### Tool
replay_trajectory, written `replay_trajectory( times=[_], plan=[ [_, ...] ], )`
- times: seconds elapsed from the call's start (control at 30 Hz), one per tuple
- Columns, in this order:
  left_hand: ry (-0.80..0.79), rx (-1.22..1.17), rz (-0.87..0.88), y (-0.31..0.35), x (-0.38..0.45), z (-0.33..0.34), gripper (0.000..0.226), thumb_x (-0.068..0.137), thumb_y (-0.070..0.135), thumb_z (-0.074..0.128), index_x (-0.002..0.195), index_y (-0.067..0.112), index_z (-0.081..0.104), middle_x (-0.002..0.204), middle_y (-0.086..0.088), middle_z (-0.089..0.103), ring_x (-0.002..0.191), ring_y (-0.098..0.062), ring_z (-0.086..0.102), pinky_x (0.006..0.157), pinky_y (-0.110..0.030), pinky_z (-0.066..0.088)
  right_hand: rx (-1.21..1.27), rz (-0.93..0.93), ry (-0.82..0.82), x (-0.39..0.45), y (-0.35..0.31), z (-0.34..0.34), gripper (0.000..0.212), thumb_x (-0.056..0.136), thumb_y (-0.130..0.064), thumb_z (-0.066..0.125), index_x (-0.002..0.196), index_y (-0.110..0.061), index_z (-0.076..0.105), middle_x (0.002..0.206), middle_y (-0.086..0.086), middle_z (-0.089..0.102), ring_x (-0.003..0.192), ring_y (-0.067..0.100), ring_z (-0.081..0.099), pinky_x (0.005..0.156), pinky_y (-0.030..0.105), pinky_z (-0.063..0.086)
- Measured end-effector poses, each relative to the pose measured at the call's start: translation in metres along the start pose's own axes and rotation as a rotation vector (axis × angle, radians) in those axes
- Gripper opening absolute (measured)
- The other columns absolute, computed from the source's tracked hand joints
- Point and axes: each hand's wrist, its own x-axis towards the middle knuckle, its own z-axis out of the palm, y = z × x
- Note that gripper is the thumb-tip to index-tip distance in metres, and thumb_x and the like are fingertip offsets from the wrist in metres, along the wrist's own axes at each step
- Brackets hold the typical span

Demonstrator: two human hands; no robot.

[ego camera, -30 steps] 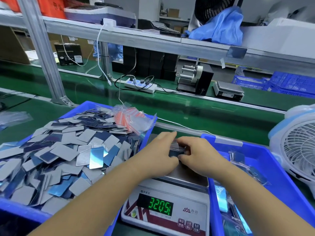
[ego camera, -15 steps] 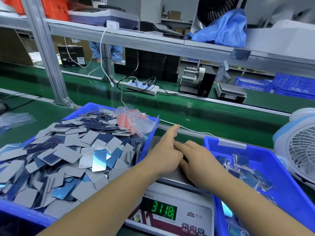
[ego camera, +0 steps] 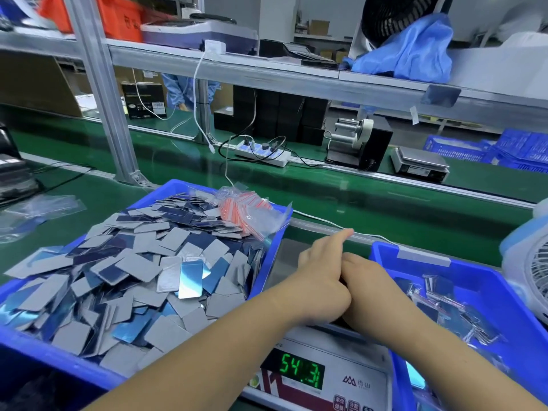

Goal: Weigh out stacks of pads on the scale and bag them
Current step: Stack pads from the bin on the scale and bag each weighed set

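While both hands met over the steel-topped digital scale [ego camera: 323,378], the left hand [ego camera: 321,280] and right hand [ego camera: 370,287] hid any pad stack; grip state unclear. Loose grey-and-blue rectangular pads [ego camera: 133,280] lay left, nearer the left hand.

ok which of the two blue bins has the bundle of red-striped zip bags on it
The left blue bin, heaped with loose pads; the zip bags sit at its far right corner. The right blue bin holds bagged pads only.
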Motion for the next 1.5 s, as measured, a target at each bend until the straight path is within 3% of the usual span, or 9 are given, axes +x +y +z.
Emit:
replay_trajectory(
  times=[0.2, 0.4, 0.5, 0.67, 0.83, 0.97, 1.13, 1.3, 1.5],
  plan=[
    [-0.018, -0.218, 0.006, -0.001, 0.004, -0.02, 0.087, 0.071, 0.002, 0.05, 0.146, 0.041, 0.03, 0.147, 0.001, 0.033, 0.123, -0.012, 0.044, 0.096, -0.029, 0.045, 0.063, 0.052, 0.073, 0.0, 0.005, -0.009, 0.016, 0.086, -0.023, 0.057, 0.1, -0.027, 0.064, 0.093, -0.008, 0.059, 0.088, 0.014, 0.057, 0.077, 0.029, 0.045],
    [0.406, 0.434, -0.08, -0.024, 0.054, -0.097, 0.034, 0.086, 0.002, 0.048, 0.11, 0.02, 0.065, 0.107, -0.003, 0.058, 0.085, -0.023, 0.052, 0.07, -0.026, 0.039, 0.056, 0.082, 0.074, -0.005, 0.003, -0.004, 0.021, 0.09, -0.029, 0.061, 0.111, -0.032, 0.061, 0.101, -0.012, 0.055, 0.099, 0.012, 0.053, 0.084, 0.022, 0.038],
    [0.373, 0.734, -0.223, -0.04, 0.08, -0.109, 0.01, 0.092, 0.014, 0.056, 0.094, 0.011, 0.065, 0.095, -0.011, 0.068, 0.078, -0.029, 0.051, 0.065, -0.029, 0.039, 0.088, 0.091, 0.092, -0.006, 0.003, -0.003, 0.022, 0.09, -0.028, 0.061, 0.111, -0.033, 0.061, 0.098, -0.016, 0.052, 0.097, 0.01, 0.052, 0.083, 0.019, 0.036],
    [0.236, 0.855, -0.265, -0.059, 0.11, -0.09, 0.027, 0.089, 0.039, 0.07, 0.093, 0.015, 0.06, 0.091, -0.006, 0.062, 0.094, -0.031, 0.063, 0.068, -0.031, 0.044, 0.121, 0.075, 0.123, -0.007, 0.006, 0.0, 0.023, 0.09, -0.028, 0.061, 0.113, -0.032, 0.062, 0.099, -0.02, 0.052, 0.096, 0.005, 0.05, 0.082, 0.016, 0.033],
    [0.352, 0.929, -0.205, -0.057, 0.114, -0.087, 0.015, 0.086, 0.007, 0.056, 0.096, 0.014, 0.066, 0.094, -0.008, 0.051, 0.082, -0.03, 0.052, 0.068, -0.034, 0.043, 0.129, 0.041, 0.159, -0.006, 0.009, 0.002, 0.024, 0.09, -0.028, 0.061, 0.114, -0.031, 0.062, 0.099, -0.02, 0.052, 0.093, 0.001, 0.048, 0.081, 0.014, 0.031],
    [0.483, 0.771, -0.151, -0.044, 0.1, -0.097, 0.028, 0.083, 0.002, 0.049, 0.062, 0.02, 0.05, 0.098, -0.019, 0.059, 0.09, -0.038, 0.059, 0.069, -0.043, 0.05, 0.119, 0.043, 0.163, -0.007, 0.01, 0.002, 0.023, 0.09, -0.029, 0.062, 0.113, -0.031, 0.062, 0.097, -0.021, 0.052, 0.091, 0.0, 0.046, 0.08, 0.012, 0.03],
    [0.635, 0.184, -0.104, -0.029, 0.071, -0.124, 0.021, 0.092, 0.015, 0.06, 0.076, 0.013, 0.074, 0.069, -0.006, 0.06, 0.065, -0.02, 0.048, 0.059, -0.026, 0.041, 0.287, 0.123, 0.202, -0.007, 0.011, -0.004, 0.014, 0.085, -0.024, 0.069, 0.092, -0.035, 0.065, 0.082, -0.021, 0.063, 0.079, -0.002, 0.054, 0.07, 0.005, 0.035],
    [0.256, -0.508, -0.037, -0.004, 0.03, -0.095, 0.016, 0.094, 0.01, 0.065, 0.088, 0.019, 0.077, 0.08, 0.003, 0.075, 0.067, -0.004, 0.065, 0.055, -0.016, 0.051, 1.44, 0.296, 0.177, -0.006, 0.01, -0.015, 0.02, 0.075, -0.008, 0.07, 0.09, -0.02, 0.076, 0.073, 0.001, 0.063, 0.048, 0.01, 0.043, 0.044, 0.017, 0.036],
    [0.133, -0.74, -0.085, -0.01, 0.011, -0.064, 0.025, 0.09, -0.009, 0.059, 0.087, 0.011, 0.075, 0.083, -0.005, 0.076, 0.067, -0.009, 0.067, 0.059, -0.019, 0.055, 1.546, 0.306, 0.164, -0.008, 0.012, -0.019, 0.03, 0.075, -0.01, 0.065, 0.105, -0.006, 0.068, 0.083, 0.007, 0.063, 0.049, 0.011, 0.043, 0.043, 0.017, 0.037]
  ],
)
